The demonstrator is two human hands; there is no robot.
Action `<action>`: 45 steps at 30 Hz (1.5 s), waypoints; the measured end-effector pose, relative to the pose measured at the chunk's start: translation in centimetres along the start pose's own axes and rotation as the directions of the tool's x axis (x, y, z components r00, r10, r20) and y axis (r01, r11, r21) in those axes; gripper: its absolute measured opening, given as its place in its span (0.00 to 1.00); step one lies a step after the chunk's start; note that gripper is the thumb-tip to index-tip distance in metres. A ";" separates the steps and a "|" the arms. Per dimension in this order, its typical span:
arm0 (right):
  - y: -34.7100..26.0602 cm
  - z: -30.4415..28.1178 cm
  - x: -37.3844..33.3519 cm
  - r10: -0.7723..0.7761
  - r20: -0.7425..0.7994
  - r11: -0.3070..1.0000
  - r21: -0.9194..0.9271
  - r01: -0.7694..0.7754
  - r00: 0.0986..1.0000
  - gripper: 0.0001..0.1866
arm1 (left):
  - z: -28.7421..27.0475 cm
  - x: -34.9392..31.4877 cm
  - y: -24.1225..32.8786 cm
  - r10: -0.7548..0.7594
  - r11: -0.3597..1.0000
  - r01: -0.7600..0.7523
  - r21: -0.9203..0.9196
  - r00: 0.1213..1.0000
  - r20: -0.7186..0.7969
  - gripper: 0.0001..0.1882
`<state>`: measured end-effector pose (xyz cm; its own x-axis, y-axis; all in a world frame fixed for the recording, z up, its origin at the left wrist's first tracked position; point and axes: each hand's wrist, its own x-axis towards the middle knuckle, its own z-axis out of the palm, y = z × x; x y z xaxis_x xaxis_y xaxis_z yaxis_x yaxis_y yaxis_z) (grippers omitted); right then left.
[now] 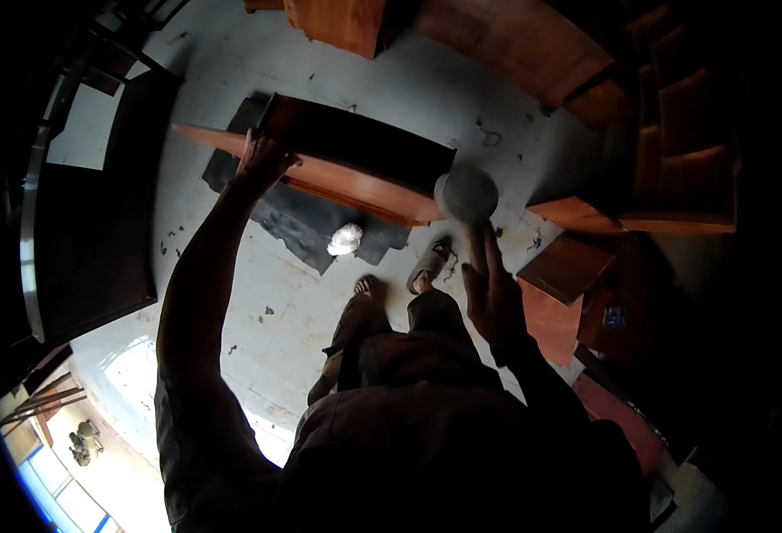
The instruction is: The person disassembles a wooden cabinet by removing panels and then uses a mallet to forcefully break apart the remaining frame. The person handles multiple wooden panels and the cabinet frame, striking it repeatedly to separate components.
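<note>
A long reddish-brown wooden piece (pixel 364 182), with a dark inner side, rests across a dark sheet on the floor in front of me. My left hand (pixel 266 163) grips its upper edge near the left end, thumb and fingers apart over the wood. Off the piece's right end, my right hand (pixel 495 298) holds a mallet (pixel 467 193) with a round grey head. The head is slightly blurred and appears close to the wood; whether it touches cannot be told. Part of the handle is hidden by my fingers.
Under the wooden piece lies a ragged dark sheet (pixel 289 233) with a crumpled white bundle (pixel 345 239) on it. Wooden furniture parts (pixel 515 53) stand at the far right. A box-like wooden piece (pixel 555 298) sits right of me; dark furniture (pixel 98 222) lines the left.
</note>
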<state>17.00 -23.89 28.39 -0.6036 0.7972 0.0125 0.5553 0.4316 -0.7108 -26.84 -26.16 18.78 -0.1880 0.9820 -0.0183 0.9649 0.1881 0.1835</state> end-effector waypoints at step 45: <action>-4.1 2.3 0.6 0.296 -0.153 0.907 0.355 -0.227 0.943 0.27 | 1.1 0.6 -0.3 0.036 0.997 -0.044 0.066 0.993 0.115 0.16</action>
<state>13.05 -26.18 29.74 -0.3171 0.9441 -0.0905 0.4373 0.0608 -0.8973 -26.99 -25.60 17.66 -0.1310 0.9836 -0.1243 0.9822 0.1458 0.1187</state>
